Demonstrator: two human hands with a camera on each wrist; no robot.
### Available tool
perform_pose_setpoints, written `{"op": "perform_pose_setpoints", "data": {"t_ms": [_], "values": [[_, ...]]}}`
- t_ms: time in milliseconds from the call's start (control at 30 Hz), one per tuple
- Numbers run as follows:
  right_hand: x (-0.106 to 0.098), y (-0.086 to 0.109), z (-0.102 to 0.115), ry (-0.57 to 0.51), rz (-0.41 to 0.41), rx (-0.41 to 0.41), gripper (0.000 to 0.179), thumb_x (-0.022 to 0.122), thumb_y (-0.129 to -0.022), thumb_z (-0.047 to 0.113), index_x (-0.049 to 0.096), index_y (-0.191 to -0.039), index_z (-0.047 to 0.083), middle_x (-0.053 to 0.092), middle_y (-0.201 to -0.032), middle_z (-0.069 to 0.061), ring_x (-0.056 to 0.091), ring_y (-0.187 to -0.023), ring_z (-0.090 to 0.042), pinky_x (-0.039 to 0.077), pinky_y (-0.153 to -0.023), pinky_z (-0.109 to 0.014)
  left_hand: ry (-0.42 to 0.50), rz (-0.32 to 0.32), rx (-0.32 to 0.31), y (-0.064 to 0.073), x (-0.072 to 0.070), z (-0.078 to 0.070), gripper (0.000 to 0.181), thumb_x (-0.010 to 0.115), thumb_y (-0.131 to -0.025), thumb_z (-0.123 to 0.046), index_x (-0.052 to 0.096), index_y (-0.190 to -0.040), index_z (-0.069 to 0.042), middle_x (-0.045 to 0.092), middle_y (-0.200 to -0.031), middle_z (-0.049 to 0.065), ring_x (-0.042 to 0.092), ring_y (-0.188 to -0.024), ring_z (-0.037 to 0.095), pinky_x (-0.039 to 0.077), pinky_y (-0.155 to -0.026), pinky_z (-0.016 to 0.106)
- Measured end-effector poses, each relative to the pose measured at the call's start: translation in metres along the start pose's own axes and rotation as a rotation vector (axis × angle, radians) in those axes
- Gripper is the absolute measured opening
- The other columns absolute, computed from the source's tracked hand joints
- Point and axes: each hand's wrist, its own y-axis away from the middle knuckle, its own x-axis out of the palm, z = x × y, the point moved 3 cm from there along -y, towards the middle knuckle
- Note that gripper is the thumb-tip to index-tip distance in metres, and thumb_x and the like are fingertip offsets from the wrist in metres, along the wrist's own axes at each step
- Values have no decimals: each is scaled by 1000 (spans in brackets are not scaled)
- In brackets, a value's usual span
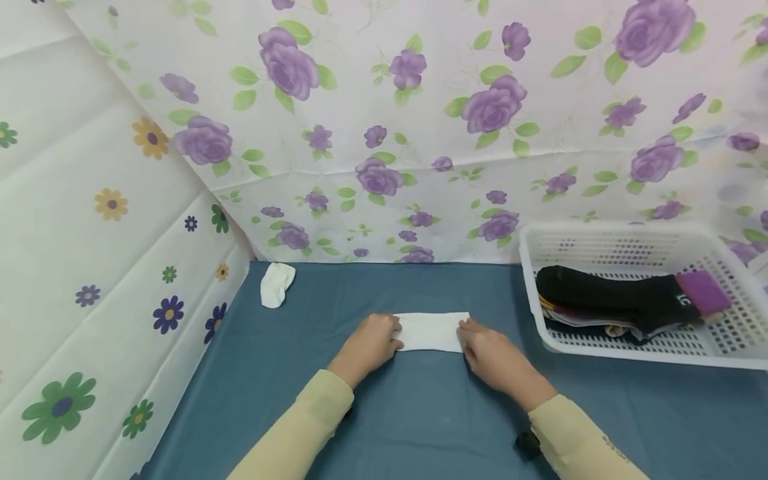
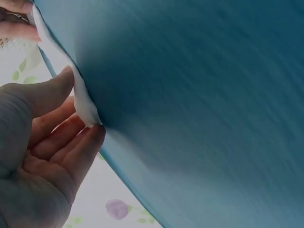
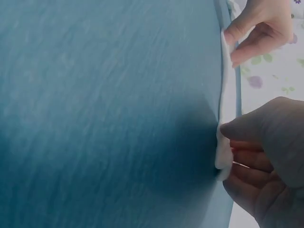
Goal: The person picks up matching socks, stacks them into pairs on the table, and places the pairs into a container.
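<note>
A flat white cloth [image 1: 431, 332], folded into a neat rectangle, lies on the blue table cover in front of me. My left hand [image 1: 373, 341] pinches its left end; in the left wrist view the thumb [image 2: 52, 95] is on the near edge and the fingers reach round the end. At the opposite end my right hand [image 1: 493, 357] grips the cloth, thumb at the near edge, as the right wrist view also shows. Seen edge-on there, the cloth [image 3: 226, 95] looks soft and thin. Whether it has several layers cannot be told.
A small crumpled white cloth [image 1: 277, 285] lies at the back left corner. On the right stands a white plastic basket [image 1: 540, 337] holding a black sock-like piece [image 1: 606, 293] with a purple end, over other folded textiles. Flowered sheets [image 1: 372, 220] hang behind and to the left.
</note>
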Motion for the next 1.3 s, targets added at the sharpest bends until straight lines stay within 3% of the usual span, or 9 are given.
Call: {"op": "perform_pose_setpoints", "data": {"t_ms": [300,433,567,733,867,1067,1300], "values": [[0,0,4,19,1,-14,20,64,-86,12,67,-105,7,58,-129,-13,52,-125,-29,47,-94,-44,-2,15,21,4,0,4,15,70,-84,-23,71,-97,-15,64,-119,6,64,-102,21,52,-85,32],[-7,-2,3,-29,14,2,15,64,-87,12,69,-101,9,61,-126,-12,52,-124,-29,46,-95,-45,34,5,31,4,-3,6,27,69,-85,-26,69,-109,-14,59,-129,6,55,-121,23,47,-96,36],[-23,-4,2,-50,-43,36,29,65,-87,17,66,-115,11,62,-125,-10,52,-124,-30,44,-97,-49,81,-103,-10,2,-15,20,37,69,-85,-32,65,-118,-15,53,-137,5,41,-134,25,39,-105,44],[-43,-5,1,21,-252,48,33,68,-85,22,65,-117,13,62,-124,-10,52,-122,-30,42,-98,-52,17,-339,-141,0,-37,54,41,70,-83,-29,62,-120,-12,51,-138,10,39,-134,31,36,-104,53],[-48,-3,-2,26,-338,95,30,68,-84,23,68,-111,12,62,-122,-12,55,-117,-31,44,-93,-52,-49,-413,-253,0,-45,85,55,70,-83,-31,53,-129,-8,44,-141,18,33,-136,37,32,-105,56],[-48,0,-5,14,-334,180,24,68,-83,24,72,-102,9,65,-114,-13,59,-107,-33,48,-85,-51,-96,-363,-468,-2,-54,132,72,65,-86,-38,34,-142,-5,26,-148,26,18,-139,47,23,-105,64],[-50,1,-3,5,-307,216,24,69,-83,25,72,-99,9,68,-106,-12,63,-96,-31,52,-73,-47,-69,-201,-661,1,-60,183,77,54,-92,-42,16,-150,-10,3,-152,32,1,-137,56,13,-99,74]]}}
